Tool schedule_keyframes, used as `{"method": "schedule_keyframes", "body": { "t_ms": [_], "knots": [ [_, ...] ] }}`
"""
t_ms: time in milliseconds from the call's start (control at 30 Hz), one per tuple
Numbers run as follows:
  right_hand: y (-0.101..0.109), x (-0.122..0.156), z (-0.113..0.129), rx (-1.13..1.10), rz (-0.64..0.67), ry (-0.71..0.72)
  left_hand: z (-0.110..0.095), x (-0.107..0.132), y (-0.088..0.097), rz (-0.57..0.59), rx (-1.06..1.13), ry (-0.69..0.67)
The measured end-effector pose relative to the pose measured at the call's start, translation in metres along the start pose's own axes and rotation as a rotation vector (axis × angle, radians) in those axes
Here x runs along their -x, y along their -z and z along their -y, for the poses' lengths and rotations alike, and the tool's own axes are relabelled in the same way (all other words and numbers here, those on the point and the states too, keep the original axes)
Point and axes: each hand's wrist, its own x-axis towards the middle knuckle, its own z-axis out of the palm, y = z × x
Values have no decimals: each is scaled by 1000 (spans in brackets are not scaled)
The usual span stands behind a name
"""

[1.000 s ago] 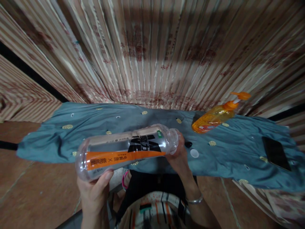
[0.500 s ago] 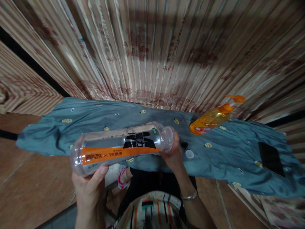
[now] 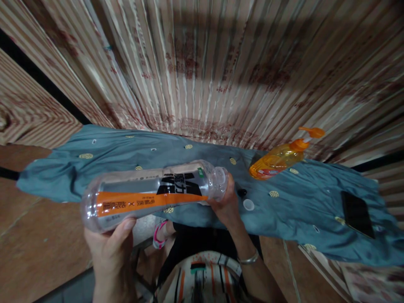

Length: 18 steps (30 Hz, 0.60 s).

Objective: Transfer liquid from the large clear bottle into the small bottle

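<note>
A large clear plastic bottle with an orange, silver and black label lies on its side in the air above the cloth. My left hand grips its base end from below, thumb along the near side. Around the neck at the other end, my right hand is closed. Just right of that hand, a small black object and a whitish round cap rest on the cloth. Farther right stands an orange pump bottle with amber liquid.
The blue-green cloth with pineapple prints covers a narrow surface. A dark phone lies toward its right end. Behind rises a pleated curtain with red patterns. Brown floor tiles show at the lower left.
The bottle has shifted slightly left and toward me, with both hands still holding it. The whole view has also moved a little. The things on the cloth stay where they were.
</note>
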Motion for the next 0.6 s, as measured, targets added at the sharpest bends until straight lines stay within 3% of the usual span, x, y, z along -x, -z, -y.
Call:
{"method": "schedule_keyframes", "body": {
  "t_ms": [600],
  "knots": [
    [1,-1,3,2,19,-42,-9,3,-7,11,-76,-31]
  ]
}}
